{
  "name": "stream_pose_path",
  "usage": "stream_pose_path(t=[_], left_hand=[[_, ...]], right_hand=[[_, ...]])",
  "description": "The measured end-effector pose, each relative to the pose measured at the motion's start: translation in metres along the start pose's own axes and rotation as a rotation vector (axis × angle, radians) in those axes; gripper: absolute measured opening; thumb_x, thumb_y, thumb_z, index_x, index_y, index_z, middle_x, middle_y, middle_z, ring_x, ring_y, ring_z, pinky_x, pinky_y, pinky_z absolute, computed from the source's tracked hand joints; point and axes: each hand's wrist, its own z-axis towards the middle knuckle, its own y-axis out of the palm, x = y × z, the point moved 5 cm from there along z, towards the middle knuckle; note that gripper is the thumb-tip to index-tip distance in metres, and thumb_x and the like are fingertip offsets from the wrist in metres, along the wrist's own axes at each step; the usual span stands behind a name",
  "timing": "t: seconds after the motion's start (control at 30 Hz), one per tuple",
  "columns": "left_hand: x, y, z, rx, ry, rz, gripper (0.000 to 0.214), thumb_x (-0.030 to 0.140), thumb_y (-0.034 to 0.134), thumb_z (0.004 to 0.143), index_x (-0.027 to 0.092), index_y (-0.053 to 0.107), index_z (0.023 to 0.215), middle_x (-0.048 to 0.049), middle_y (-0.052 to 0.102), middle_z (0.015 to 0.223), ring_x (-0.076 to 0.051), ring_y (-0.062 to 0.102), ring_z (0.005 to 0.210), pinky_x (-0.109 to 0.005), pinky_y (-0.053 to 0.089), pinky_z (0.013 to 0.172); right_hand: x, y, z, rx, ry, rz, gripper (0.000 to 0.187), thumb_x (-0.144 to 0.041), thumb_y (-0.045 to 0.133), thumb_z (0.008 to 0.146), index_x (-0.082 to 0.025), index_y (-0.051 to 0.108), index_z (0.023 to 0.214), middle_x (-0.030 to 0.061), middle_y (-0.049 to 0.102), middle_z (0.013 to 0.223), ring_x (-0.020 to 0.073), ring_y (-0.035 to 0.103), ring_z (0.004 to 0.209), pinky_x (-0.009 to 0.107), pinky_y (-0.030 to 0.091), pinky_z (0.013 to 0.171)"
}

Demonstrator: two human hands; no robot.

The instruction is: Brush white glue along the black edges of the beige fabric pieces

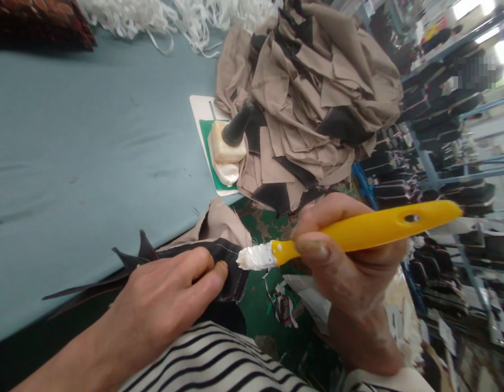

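The table [92, 147] fills the left, its blue-grey cover running away from me to the far side. On the right stand blue racks [464, 174] stacked with dark things, too blurred to name. Far and right of centre sits a heap of beige cloth [358, 71] with black patches. White strips [219, 22] lie tangled at the far edge, and a dark red bundle [39, 22] is in the far left corner. My striped top [211, 359] shows nearest me.

My left hand [174, 294] has its fingers curled on the dark cloth [231, 272], gripping it at the table's near edge, its stitched end out over the green floor. My right hand [350, 261] is closed round the yellow brush [374, 226], handle pointing right. Its white-coated bristles [255, 257] are at the cloth's right end; I cannot tell whether they touch it.

Beyond my hands, at the table's right edge, a white and green board [206, 147] carries a cream block-shaped thing [225, 155], with a black cone [237, 128] leaning on it.
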Motion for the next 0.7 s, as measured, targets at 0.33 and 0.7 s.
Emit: stream_pose_path(t=[0.33,0.7], left_hand=[[0.005,0.0,0.0,0.025,-0.023,0.024,0.022,0.012,0.042,0.111,0.016,0.063,0.119,-0.0005,0.063,0.086,-0.013,0.058,0.064,-0.026,0.042,0.054],[0.003,0.003,-0.005,0.087,-0.048,0.038,0.025,0.007,0.042,0.108,0.017,0.063,0.117,-0.0009,0.064,0.084,-0.014,0.064,0.068,-0.027,0.04,0.052]], right_hand=[[0.009,-0.002,-0.029,-0.024,0.14,0.094,0.017,-0.032,0.084,0.088,-0.023,0.075,0.078,-0.0018,0.063,0.064,0.0117,0.053,0.05,0.024,0.042,0.043],[0.008,0.001,-0.028,0.04,0.027,-0.079,0.016,-0.028,0.082,0.091,-0.025,0.072,0.079,-0.0045,0.064,0.064,0.01,0.052,0.048,0.025,0.04,0.042]])
